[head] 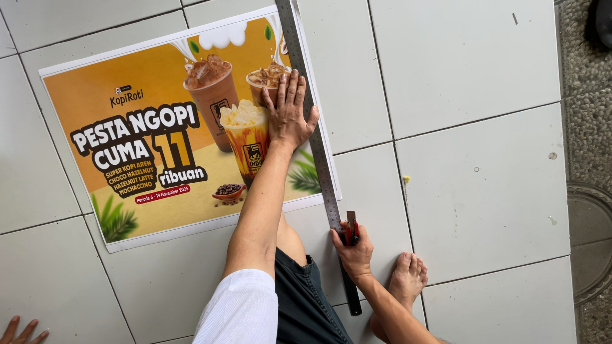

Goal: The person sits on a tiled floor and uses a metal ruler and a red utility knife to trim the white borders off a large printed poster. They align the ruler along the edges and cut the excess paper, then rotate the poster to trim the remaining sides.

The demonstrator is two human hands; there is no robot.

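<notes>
My right hand [352,250] is nearest, fingers clenched around a red cutter [352,229], blade end at the lower end of the steel ruler [317,146], just below the poster's bottom edge. My bare foot [407,275] rests on the tile beside it. Ruler runs up along the right edge of the orange drinks poster [146,134] on the tiled floor [472,172]. Left hand [288,114] flat, fingers spread, pressing poster and ruler down. Someone else's fingers [19,331] at bottom left.
</notes>
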